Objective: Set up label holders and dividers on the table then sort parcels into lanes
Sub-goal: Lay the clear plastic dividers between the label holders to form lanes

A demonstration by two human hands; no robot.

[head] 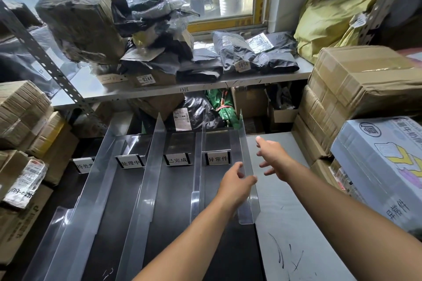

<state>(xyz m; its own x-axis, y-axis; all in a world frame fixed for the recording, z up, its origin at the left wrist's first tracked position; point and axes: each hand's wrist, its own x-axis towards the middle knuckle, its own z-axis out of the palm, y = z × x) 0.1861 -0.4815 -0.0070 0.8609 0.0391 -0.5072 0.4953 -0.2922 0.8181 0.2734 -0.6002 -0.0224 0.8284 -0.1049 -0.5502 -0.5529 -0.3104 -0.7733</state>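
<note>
Head view. Rightmost divider (242, 143): standing upright on the table (287, 223), just right of the last label holder (218, 158). Your left hand (235, 186) is pinching its top edge. Your right hand (271, 155) is hovering beside it, fingers spread, holding nothing.

label holders (217, 158) 4 | dividers (150, 173) 4 | hands 2: left hand (235, 186), right hand (272, 155)

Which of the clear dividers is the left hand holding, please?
The rightmost divider, just right of the 异常件 label holder; the left hand grips its top edge, while the other dividers stand untouched.
</note>
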